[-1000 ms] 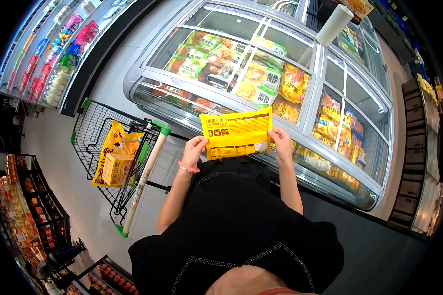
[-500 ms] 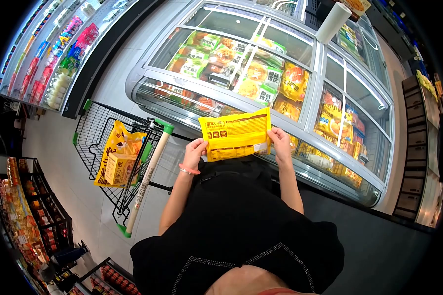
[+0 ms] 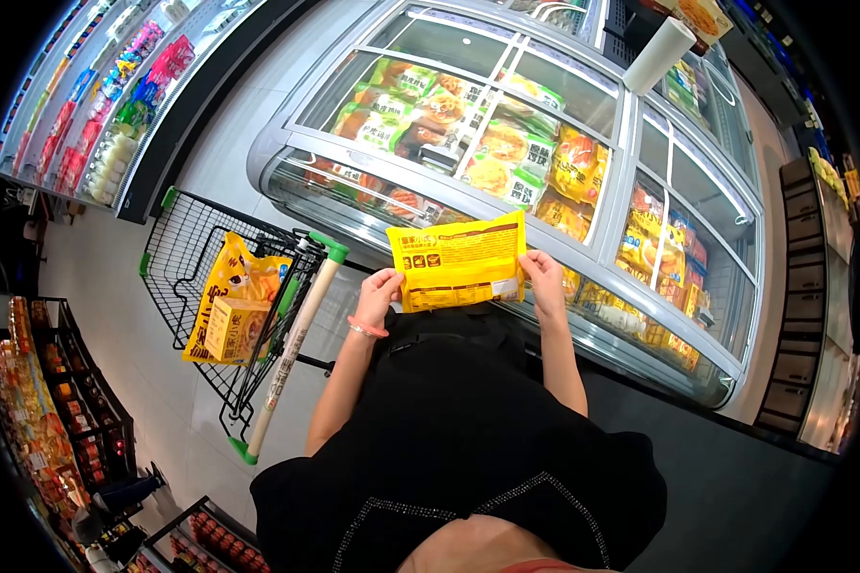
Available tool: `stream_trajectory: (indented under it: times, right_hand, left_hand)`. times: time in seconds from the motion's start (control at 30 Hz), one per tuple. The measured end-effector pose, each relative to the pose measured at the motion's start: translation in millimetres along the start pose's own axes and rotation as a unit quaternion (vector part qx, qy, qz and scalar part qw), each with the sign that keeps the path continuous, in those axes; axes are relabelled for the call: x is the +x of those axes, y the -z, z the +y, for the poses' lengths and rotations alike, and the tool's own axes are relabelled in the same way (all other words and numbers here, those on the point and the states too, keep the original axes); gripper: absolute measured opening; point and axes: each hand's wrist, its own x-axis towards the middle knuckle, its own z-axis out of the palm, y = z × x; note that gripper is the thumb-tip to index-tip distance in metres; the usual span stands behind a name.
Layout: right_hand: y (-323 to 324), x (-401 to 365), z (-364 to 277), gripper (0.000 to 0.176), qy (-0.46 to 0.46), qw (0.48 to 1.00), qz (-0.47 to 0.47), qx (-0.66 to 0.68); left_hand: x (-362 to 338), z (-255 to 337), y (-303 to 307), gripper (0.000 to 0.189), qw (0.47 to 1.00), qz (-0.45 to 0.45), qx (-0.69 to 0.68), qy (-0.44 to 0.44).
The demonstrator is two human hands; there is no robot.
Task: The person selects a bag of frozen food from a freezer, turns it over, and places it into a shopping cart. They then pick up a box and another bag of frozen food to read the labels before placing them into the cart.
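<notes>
A yellow frozen-food bag (image 3: 460, 263) is held out flat in front of my body, its printed text side facing up at me. My left hand (image 3: 382, 291) pinches its left edge, and a coral-coloured band circles that wrist. Its right edge is gripped between the fingers of my right hand (image 3: 544, 280). Just beyond the bag stands a glass-topped chest freezer (image 3: 597, 250) full of bagged food. To my left, a shopping cart (image 3: 183, 229) holds another yellow bag (image 3: 234, 272) and a yellow box (image 3: 239, 329).
The cart's handle (image 3: 296, 353) slants close by my left forearm. A roll of clear plastic bags (image 3: 659, 55) stands upright on the freezer. Stocked shelves (image 3: 115, 105) line the upper left, and more racks (image 3: 62, 411) are at lower left.
The view has turned very slightly, so the freezer sits a little further right in the picture. Both hands keep the same hold on the yellow bag.
</notes>
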Motion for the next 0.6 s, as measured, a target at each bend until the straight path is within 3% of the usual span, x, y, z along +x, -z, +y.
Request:
stream_trajectory:
  times: [0.6]
  right_hand:
    - [-14.9, 17.7, -1.1, 0.009, -0.011, 1.000, 0.023, -0.018]
  left_hand:
    - [30.3, 0.9, 15.6, 0.012, 0.999, -0.003, -0.002, 0.034]
